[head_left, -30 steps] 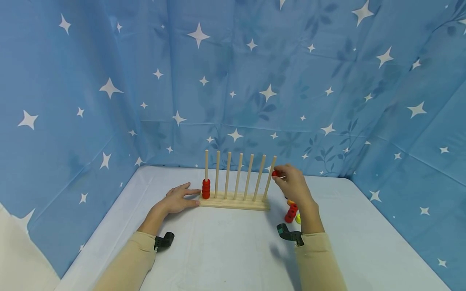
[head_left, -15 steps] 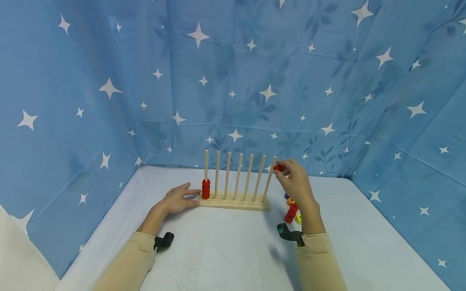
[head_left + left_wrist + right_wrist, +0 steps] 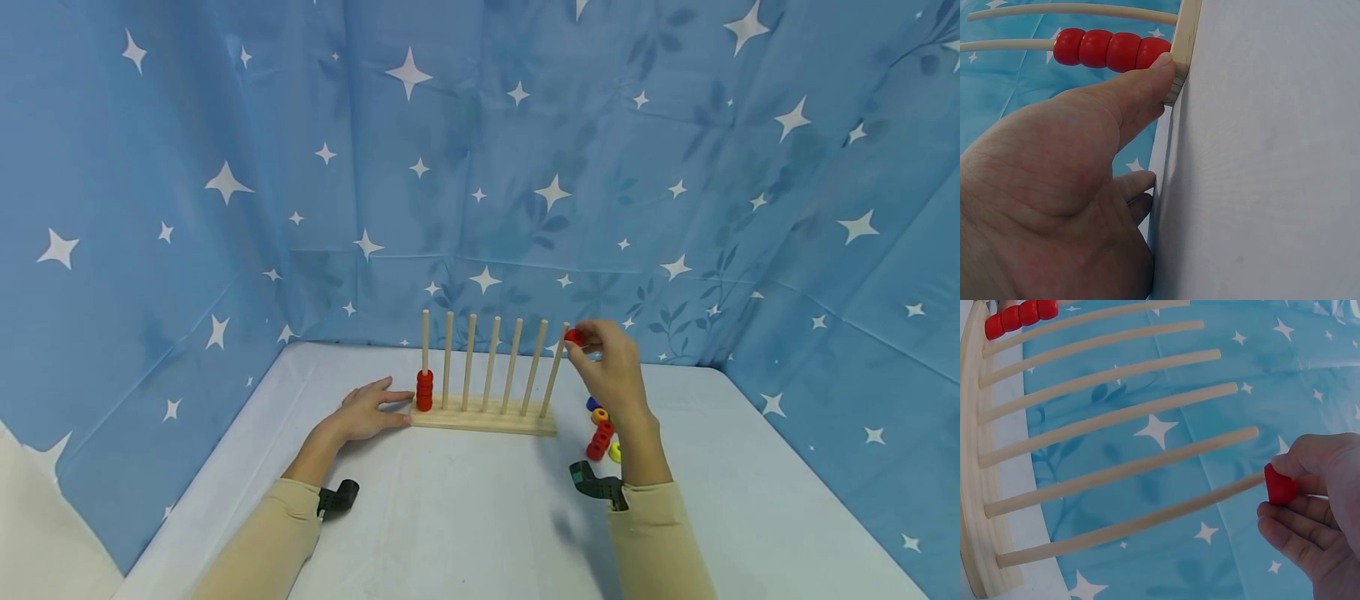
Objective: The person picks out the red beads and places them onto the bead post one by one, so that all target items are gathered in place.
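Observation:
My right hand (image 3: 611, 367) pinches a red bead (image 3: 1280, 485) between thumb and fingers. It is close to the upper end of the rightmost wooden peg (image 3: 1147, 519); whether the peg enters the bead's hole I cannot tell. The peg rack has a pale wooden base (image 3: 487, 423) and a row of several upright pegs. On the leftmost peg sits a stack of red beads (image 3: 424, 391), reaching down to the base. My left hand (image 3: 367, 410) lies at the rack's left end, its thumb and index finger straight and touching the base.
Right of the rack, near my right forearm, lie loose red beads (image 3: 600, 440), an orange bead (image 3: 599, 415), a blue bead (image 3: 593, 403) and a yellow bead (image 3: 616, 452). A white cloth covers the table (image 3: 450, 517). A blue starry curtain (image 3: 480, 208) hangs behind.
My right hand has risen along the rightmost peg, carrying the red bead up and slightly right toward the peg's tip. My left hand and the rack have stayed put.

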